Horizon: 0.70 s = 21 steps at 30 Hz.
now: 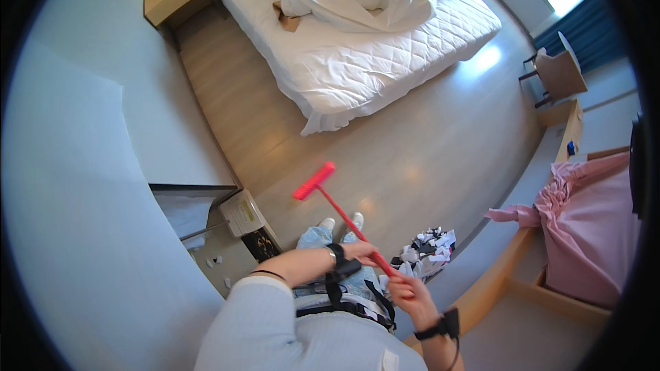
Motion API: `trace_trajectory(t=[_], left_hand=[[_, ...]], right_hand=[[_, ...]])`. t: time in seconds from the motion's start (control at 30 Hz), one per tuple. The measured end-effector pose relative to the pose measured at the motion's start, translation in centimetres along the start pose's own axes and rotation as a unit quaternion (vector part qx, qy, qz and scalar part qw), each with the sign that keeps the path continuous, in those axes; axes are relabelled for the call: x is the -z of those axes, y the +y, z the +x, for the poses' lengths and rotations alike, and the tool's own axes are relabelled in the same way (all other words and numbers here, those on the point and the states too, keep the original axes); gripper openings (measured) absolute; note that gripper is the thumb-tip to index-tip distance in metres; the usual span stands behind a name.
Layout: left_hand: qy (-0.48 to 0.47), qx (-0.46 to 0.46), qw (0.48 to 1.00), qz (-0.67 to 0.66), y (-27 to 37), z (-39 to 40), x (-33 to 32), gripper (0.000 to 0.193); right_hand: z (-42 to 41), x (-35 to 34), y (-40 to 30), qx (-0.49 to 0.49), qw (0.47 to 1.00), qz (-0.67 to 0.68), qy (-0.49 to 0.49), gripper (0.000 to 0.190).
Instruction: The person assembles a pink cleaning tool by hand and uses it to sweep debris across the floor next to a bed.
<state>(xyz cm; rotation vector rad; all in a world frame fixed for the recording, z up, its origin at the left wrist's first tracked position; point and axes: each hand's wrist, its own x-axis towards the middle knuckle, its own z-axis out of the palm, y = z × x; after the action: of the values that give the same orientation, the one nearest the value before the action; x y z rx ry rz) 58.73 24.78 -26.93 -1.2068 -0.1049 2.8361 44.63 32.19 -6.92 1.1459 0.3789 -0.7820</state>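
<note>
A red long-handled broom [339,210] slants across the front of my body, its bristled head held in front of my shoes. My left hand [362,252] is closed around the handle's middle part. Lower down, near the handle's end, my right hand [410,293] grips it too. Which arm is which is judged from the sleeves and wrists; both wrists wear black straps. Beside my feet, on the right, lies a heap of black, white and grey scraps [425,252] on the floor. Whether the bristles touch the floor cannot be told.
Ahead stands a bed [356,72] with rumpled white bedding. A white box [242,214] sits at the left by an opening in the wall. On the right are a wooden cabinet [482,301], a pink cloth bundle [582,237] and, farther off, a chair [559,74].
</note>
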Motion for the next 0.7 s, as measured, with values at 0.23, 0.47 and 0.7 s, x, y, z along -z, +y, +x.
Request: trace_trajectory(t=[0.23,0.47,0.7], left_hand=[[-0.163,0.136,0.959,0.19,-4.3,1.9,-11.0,0.019],[-0.089,0.07,0.975,0.19,-2.8,-1.7,-12.4,0.021],[0.118,0.026,0.975,0.184,1.6,-3.9,-3.1,0.018]], right_hand=[[-6.5,2.4,6.3,0.296,0.949,-0.104,0.036,0.009],[-8.4,2.4,6.5,0.27,0.946,-0.177,-0.018,0.039],[0.2,4.5,1.5,0.113,0.984,-0.095,-0.104,0.006]])
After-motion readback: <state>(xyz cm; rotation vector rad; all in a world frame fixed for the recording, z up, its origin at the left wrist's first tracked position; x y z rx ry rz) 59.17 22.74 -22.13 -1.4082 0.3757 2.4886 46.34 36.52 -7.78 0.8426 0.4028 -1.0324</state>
